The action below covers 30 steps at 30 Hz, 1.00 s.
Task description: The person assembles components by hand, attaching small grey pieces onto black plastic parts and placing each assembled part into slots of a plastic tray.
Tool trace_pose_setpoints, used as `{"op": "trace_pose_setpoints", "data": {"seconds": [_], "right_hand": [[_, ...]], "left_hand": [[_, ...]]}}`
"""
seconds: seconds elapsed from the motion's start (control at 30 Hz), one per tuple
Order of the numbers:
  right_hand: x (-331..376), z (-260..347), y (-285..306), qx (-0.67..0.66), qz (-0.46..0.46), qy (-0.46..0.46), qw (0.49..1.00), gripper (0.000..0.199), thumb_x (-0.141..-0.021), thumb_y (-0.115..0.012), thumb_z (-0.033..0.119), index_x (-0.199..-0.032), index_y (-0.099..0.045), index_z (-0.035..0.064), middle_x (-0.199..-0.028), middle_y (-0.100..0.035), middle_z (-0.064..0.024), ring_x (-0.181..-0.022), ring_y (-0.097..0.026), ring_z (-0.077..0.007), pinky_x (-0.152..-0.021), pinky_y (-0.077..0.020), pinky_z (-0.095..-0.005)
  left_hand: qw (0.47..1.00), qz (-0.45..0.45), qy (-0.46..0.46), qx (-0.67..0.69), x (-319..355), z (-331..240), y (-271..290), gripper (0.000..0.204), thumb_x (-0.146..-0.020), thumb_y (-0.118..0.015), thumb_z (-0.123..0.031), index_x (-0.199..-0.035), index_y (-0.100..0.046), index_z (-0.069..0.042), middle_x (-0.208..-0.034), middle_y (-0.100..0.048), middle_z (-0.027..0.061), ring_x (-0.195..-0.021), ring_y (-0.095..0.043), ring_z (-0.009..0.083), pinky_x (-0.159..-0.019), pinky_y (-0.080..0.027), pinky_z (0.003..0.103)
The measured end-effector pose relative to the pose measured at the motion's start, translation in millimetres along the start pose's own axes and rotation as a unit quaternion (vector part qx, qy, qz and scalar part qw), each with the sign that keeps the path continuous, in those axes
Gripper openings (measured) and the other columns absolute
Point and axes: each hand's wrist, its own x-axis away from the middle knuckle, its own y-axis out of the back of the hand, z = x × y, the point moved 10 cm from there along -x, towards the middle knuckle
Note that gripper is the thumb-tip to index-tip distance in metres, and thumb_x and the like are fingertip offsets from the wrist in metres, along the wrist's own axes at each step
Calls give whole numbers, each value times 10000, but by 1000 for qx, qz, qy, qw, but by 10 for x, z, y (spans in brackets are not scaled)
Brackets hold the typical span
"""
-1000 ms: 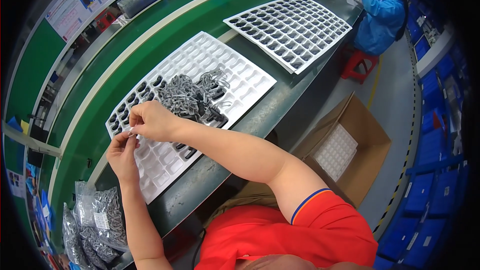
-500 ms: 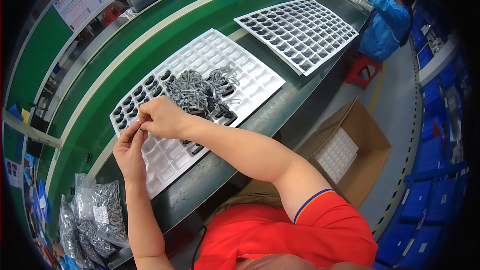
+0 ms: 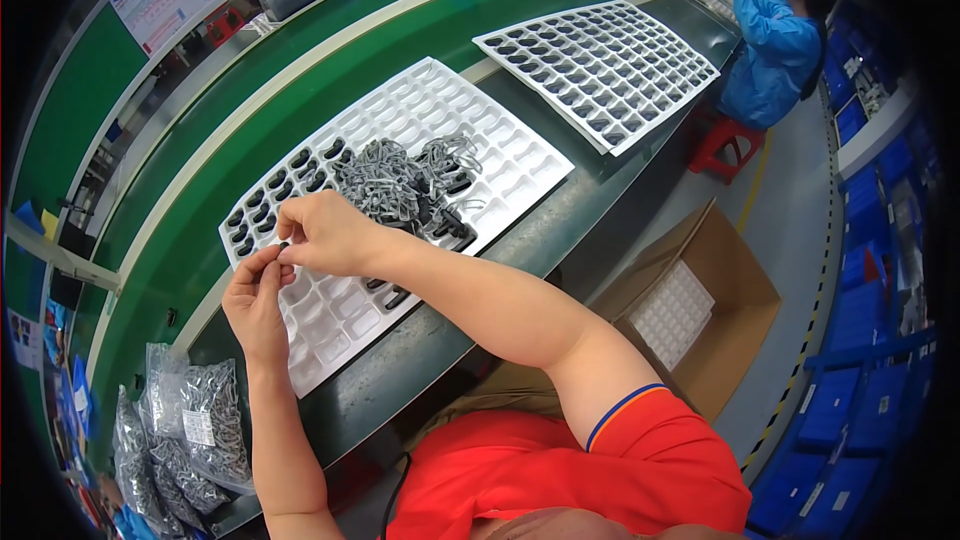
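Observation:
My left hand (image 3: 258, 308) and my right hand (image 3: 328, 233) meet over the left edge of a white compartment tray (image 3: 425, 95). Their fingertips pinch a small black part (image 3: 284, 247), mostly hidden by the fingers. Black oval pieces (image 3: 262, 212) fill several pockets along the tray's left side, just beyond my hands. In the tray's middle lies a tangled heap of grey loops or straps (image 3: 380, 175), with a few more black pieces (image 3: 455, 232) at its near right. My right forearm crosses in front of the tray and covers some pockets.
A second white tray (image 3: 610, 70) with black pieces stands farther right on the dark bench. Clear bags of grey parts (image 3: 212, 420) lie at the near left. A cardboard box (image 3: 735, 310) holding white trays stands right of the bench. A co-worker in blue (image 3: 765, 50) sits far right.
My hands stay together at nearly the same spot; the fingers have shifted slightly and the black part shows more between them. The co-worker's raised arm has moved.

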Motion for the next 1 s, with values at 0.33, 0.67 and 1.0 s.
{"op": "trace_pose_setpoints", "data": {"seconds": [0.33,0.67,1.0], "right_hand": [[5,71,-49,-62,40,-31,997,184,-776,-710,36,-921,-613,-21,-766,-684,-172,-722,-688,-283,-689,-544,-377],[-78,42,177,1,0,11,1000,304,-839,-794,255,-945,-678,-4,-817,-689,-127,-750,-654,-221,-703,-527,-355],[-161,-167,515,169,-39,-7,985,153,-917,-662,129,-970,-731,3,-864,-756,-130,-808,-710,-227,-744,-537,-374]], "left_hand": [[998,35,16,40,18,-58,-111,184,-969,-635,-2,-1150,-619,22,-990,-674,56,-831,-642,104,-766,-535,238],[992,-50,-66,-96,-218,-240,336,198,-831,-736,43,-1012,-676,-8,-918,-667,14,-838,-623,92,-771,-501,228],[832,-175,26,-525,-844,406,1987,196,-829,-713,-68,-1023,-747,-73,-944,-761,91,-844,-727,232,-852,-565,355]]}}
